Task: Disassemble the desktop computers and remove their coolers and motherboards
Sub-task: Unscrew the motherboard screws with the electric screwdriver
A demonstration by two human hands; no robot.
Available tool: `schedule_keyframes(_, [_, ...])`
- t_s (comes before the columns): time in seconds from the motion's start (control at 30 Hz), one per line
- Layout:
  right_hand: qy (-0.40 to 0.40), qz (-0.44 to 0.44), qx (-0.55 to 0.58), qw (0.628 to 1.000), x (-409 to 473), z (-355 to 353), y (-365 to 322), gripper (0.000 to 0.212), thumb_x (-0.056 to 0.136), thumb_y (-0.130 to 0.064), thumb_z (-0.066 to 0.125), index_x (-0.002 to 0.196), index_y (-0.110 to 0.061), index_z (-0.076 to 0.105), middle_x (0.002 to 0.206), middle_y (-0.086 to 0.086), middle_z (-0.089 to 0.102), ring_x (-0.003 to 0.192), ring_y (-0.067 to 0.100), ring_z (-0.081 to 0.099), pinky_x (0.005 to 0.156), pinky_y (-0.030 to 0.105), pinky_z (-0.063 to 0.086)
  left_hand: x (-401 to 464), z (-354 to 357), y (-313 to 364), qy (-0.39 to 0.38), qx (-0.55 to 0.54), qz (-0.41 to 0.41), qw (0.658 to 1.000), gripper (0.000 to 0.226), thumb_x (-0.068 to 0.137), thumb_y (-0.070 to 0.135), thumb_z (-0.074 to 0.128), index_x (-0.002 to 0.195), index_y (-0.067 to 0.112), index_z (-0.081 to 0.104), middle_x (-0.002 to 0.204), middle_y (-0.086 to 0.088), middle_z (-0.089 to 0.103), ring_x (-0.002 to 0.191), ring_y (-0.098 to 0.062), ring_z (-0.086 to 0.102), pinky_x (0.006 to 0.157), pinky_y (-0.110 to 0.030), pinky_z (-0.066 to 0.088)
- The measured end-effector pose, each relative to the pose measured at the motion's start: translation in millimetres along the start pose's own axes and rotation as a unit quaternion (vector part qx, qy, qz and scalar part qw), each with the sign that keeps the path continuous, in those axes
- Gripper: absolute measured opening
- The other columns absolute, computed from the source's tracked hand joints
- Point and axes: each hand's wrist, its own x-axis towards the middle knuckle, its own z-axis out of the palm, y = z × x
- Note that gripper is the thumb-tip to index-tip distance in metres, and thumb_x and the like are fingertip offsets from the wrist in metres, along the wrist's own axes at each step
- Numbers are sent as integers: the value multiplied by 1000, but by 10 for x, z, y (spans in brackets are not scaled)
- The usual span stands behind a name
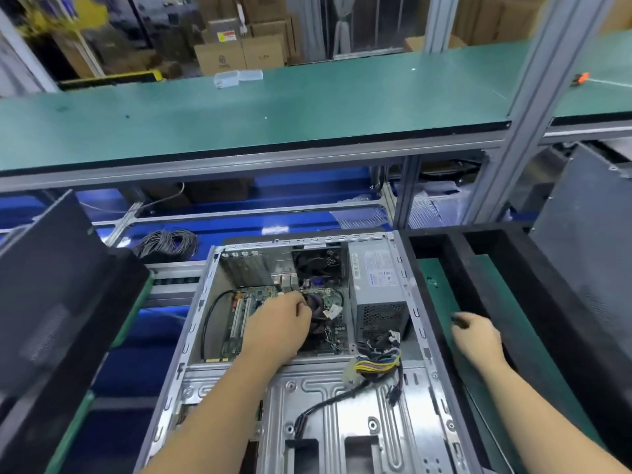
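Curling over the round black cooler (316,307), left hand (273,328); right hand's (473,336) grip unclear.

Green bench (506,302), open computer case (342,398)

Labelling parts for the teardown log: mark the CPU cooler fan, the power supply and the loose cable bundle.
CPU cooler fan (316,307): head view, on its dark blades.
Power supply (376,282): head view, on its grey top face.
Cable bundle (378,362): head view, on the coloured wires.
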Motion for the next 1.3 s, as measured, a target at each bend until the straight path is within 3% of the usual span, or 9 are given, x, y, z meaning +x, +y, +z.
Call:
schedule_keyframes(0.13, [134,-213,95,963,-321,-328,-1129,26,88,-4,53,87,-20,74,86,-9,72,78,-1,61,71,7,40,205,-123,-232,-88,34,-7,996,19,95,32,50,104,23,64,97,4,67,87,-19,62,72,-33,52])
schedule_keyframes(0.27, [-19,-381,-18,924,-757,-222,-1905,27,90,-8,51,83,-24,71,78,-18,66,73,-2,58,65,8,42,257,-62,-508,-154,-2,0,988,43,90,26,62,133,22,57,126,-4,64,102,-22,61,90,-34,52])
schedule_keyframes(0.4, [-112,-385,-144,905,-835,72,-2089,28,97,-17,45,107,-20,71,99,-4,69,73,5,56,67,27,47,236,1,-575,-173,-76,3,982,73,84,27,73,149,22,41,145,-2,53,118,-25,60,95,-30,48])
schedule_keyframes(0.6, [-101,-432,-316,838,-841,453,-1918,29,99,-29,39,100,-30,69,92,-9,71,89,16,58,96,39,33,175,-180,-596,-99,39,46,993,21,93,30,49,109,30,62,105,0,69,94,-25,64,80,-37,54])
schedule_keyframes(0.7, [-102,-412,-260,868,-843,510,-1928,28,98,-32,43,100,-36,70,87,-16,70,88,10,58,91,35,23,89,-273,-594,-116,26,98,988,22,98,35,46,100,26,66,97,1,70,86,-22,63,77,-36,54])
schedule_keyframes(0.83, [-212,-301,-72,927,-957,316,-2150,26,97,-21,54,84,-37,69,77,-15,71,71,2,60,85,32,45,-77,-312,-525,-135,-1,112,984,31,101,40,43,80,27,63,81,4,64,79,-22,61,69,-35,51])
schedule_keyframes(0.93, [-155,-341,-59,925,-1332,181,-2266,22,94,-17,54,88,-27,73,77,-20,67,78,4,63,77,28,48,-225,-307,-458,-65,21,123,990,37,101,42,39,70,26,50,72,7,55,74,-24,57,61,-32,41])
schedule_keyframes(1.13, [12,-486,-190,853,-2468,424,-2073,18,90,-21,50,96,-17,67,92,2,65,90,26,57,81,42,44,-820,-401,-383,-22,51,167,984,12,89,17,48,95,18,59,87,-3,61,83,-29,62,67,-35,45])
schedule_keyframes(1.3, [175,-569,-114,796,-3137,642,-1511,4,76,-4,57,73,-4,60,69,12,52,66,33,50,58,40,37,-1569,-366,-563,196,17,270,943,10,78,7,52,72,14,55,80,-5,60,78,-30,58,66,-39,41])
